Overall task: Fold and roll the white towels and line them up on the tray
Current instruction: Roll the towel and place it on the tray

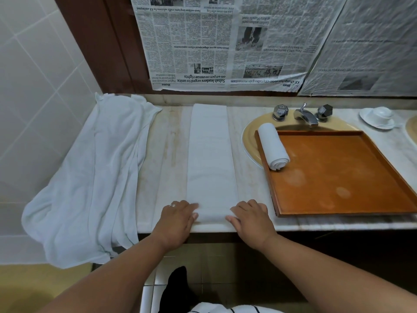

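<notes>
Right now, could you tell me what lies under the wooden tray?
The sink: its beige rim shows beyond the tray at left and behind. Bowl and drain are covered.

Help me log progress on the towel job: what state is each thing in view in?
folded towel, long flat strip on the counter, not yet rolled.
rolled towel, rolled, lying in the tray's far-left corner.
loose towels, unfolded, draped over the counter's left end.
tray, holds one roll.
left hand, pinches the folded towel's near end.
right hand, pinches the same end.
</notes>
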